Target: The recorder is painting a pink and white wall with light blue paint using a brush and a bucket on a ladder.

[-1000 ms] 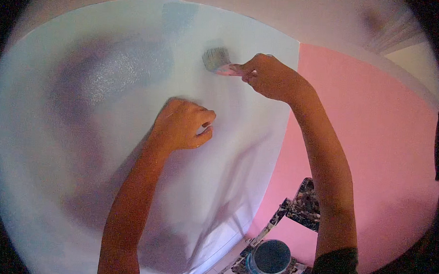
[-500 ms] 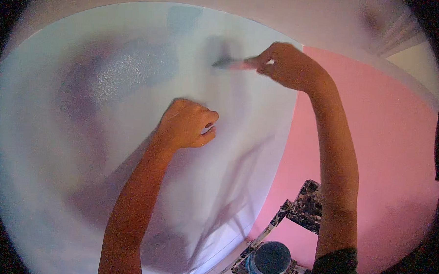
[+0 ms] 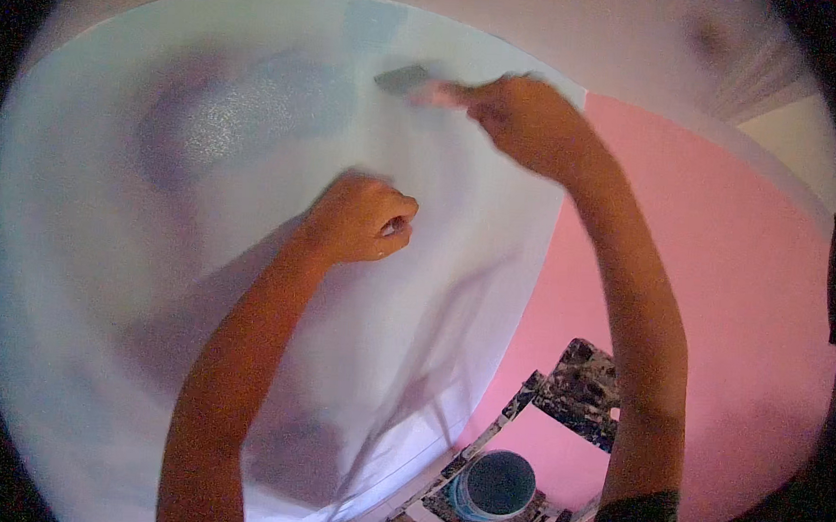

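Note:
My right hand [image 3: 522,121] is closed round a flat paintbrush [image 3: 403,79], held high on the pale blue wall [image 3: 415,335]. The brush has a grey-blue head and a pinkish part beside my fingers, both slightly blurred. Its head points left, close to the wall; whether it touches, I cannot tell. Lower and to the left, my left hand [image 3: 362,217] is loosely curled against or just in front of the wall, with nothing visible in its fingers. A glossy, wet-looking patch [image 3: 242,113] and a darker blue patch [image 3: 374,24] mark the wall.
A pink wall [image 3: 725,274] meets the blue one at a corner on the right. Below stands a paint-spattered ladder [image 3: 576,389], with a bucket [image 3: 490,486] of dark-looking paint on it. The ceiling [image 3: 540,24] borders the wall's top edge.
The brush has moved up and left, its head turning from edge-on to its broad side. My left hand's fingers have curled in more. The view has shifted slightly.

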The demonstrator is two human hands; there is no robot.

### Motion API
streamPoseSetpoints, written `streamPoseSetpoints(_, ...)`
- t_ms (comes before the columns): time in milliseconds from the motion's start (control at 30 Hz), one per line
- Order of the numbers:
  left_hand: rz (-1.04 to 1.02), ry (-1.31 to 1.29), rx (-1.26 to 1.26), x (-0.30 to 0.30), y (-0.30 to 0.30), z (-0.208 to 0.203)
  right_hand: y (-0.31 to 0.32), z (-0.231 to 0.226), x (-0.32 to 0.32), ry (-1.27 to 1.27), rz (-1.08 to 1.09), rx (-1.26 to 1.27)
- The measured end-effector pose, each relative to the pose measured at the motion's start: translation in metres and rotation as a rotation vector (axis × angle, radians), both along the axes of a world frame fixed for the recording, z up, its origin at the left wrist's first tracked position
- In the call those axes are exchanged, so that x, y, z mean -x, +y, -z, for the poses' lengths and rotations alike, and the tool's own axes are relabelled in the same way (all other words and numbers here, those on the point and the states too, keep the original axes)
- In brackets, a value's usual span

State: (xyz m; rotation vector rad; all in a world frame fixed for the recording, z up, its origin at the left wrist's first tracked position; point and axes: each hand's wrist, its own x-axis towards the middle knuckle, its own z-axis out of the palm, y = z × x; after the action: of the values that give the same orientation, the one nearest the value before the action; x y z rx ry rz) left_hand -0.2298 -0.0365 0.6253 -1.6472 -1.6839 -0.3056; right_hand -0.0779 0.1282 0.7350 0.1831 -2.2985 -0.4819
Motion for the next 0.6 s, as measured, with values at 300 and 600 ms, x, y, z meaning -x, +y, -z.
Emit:
streamPoseSetpoints(300, -0.1, 0.082, 0.166, -0.012, -0.039, 0.003, -0.008, 0.014, -0.014, -0.037, -0.07, -0.006)
streamPoseSetpoints(600, -0.216, 0.087, 0.256, -0.014, -0.034, 0.001, -0.016, 0.002, 0.0, 0.054, -0.041, 0.03)
